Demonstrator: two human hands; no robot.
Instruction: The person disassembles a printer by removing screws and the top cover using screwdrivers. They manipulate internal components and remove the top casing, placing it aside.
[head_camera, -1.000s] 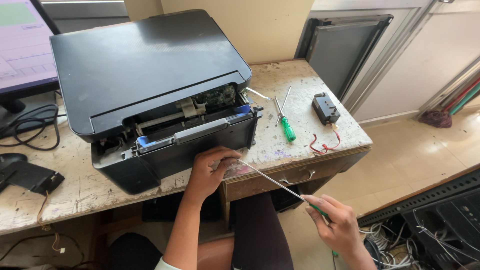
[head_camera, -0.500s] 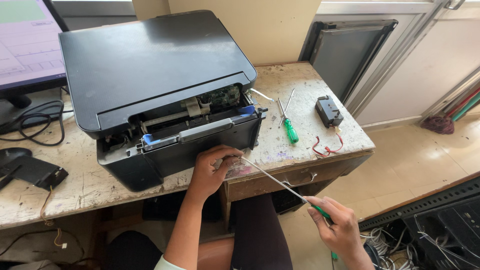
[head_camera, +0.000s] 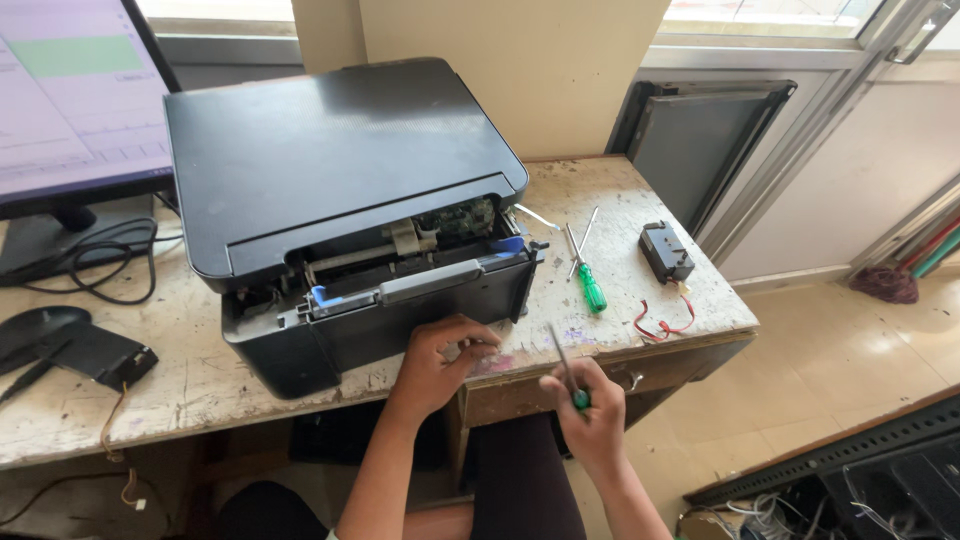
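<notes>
The right hand (head_camera: 590, 415) is closed in a fist round the green handle of a long thin-shafted screwdriver (head_camera: 565, 368), whose metal shaft rises up and leftward over the front edge of the scuffed, pale-painted worktop (head_camera: 160, 385). Just to its left, the left hand (head_camera: 440, 355) rests on that edge with fingers curled, the fingertips touching the worktop right below the front of a large black plastic printer (head_camera: 330, 190); whether it grips anything I cannot tell. The printer sits on the middle of the worktop with its front panel off, showing blue plastic tabs, a grey bar and a green circuit board inside. To the right of the printer lie a second green-handled screwdriver (head_camera: 590, 283) and a thin bare metal rod, crossing each other. Further right, near the worktop's corner, sits a small black boxy part (head_camera: 665, 250) with red wires trailing from it. At the far left stands a monitor (head_camera: 70, 100) with black cables beneath it.
</notes>
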